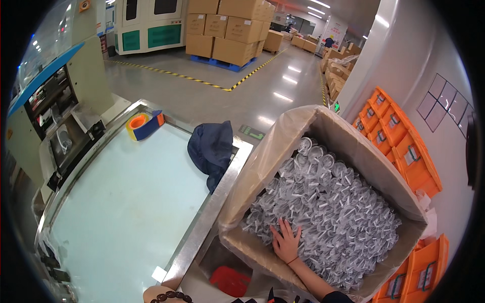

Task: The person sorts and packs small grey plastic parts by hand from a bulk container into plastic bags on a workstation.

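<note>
Clear plastic cups (328, 202) nearly fill the lined carton (353, 146). Right hand (286, 241) lies flat on them, fingers spread, gripping nothing. Left hand is mostly out of view; its grip cannot be told.

Right hand (286, 241) presses clear plastic cups (328, 202) in box (262, 166).

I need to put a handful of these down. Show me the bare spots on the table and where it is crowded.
The pale table top lies bare between the tape dispenser at its far edge, the dark blue cloth at its right rim and its near end. The cardboard box is packed with clear plastic pieces, where the right hand presses flat.
</note>
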Motion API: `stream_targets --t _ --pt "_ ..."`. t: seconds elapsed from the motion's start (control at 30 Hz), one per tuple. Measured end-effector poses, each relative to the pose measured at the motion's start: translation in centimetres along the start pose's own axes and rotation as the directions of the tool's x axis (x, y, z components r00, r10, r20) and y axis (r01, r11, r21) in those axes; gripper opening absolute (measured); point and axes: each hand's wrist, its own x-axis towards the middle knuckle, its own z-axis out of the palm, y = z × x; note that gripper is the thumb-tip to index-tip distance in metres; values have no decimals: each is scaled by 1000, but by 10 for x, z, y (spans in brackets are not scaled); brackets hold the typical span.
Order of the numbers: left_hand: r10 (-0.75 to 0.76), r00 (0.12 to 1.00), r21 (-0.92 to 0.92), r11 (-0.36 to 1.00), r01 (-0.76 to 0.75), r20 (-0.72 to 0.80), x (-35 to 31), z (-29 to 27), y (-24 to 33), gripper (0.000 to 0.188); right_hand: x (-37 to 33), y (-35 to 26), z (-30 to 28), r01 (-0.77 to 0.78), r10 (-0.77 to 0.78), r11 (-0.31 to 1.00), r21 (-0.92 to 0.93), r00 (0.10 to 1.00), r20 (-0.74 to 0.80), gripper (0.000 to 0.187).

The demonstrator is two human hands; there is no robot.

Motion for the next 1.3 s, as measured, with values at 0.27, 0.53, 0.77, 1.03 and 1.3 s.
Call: stream_targets --t 0.27,0.53,0.77,1.03,1.3 --pt "-42 994 -76 996 50 98 -2 9 -12 76 3 1 1 0 1 999 -46 1000 20 42" --pt "-28 993 -167 985 47 117 -3 10 -11 82 0 3 3 3 -5 997 -81 1000 -21 41" --pt "-200 960 -57 975 214 195 1 -5 0 75 2 -1 2 13 -14 1000 -23 1000 -9 40" --pt "-55 992 -226 971 81 116 -1 5 -13 74 2 6 2 -1 -1 998 -65 999 -37 37" --pt "-70 986 -200 975 99 149 -6 0 -8 81 -2 7 4 26 -21 996 -82 998 64 41"
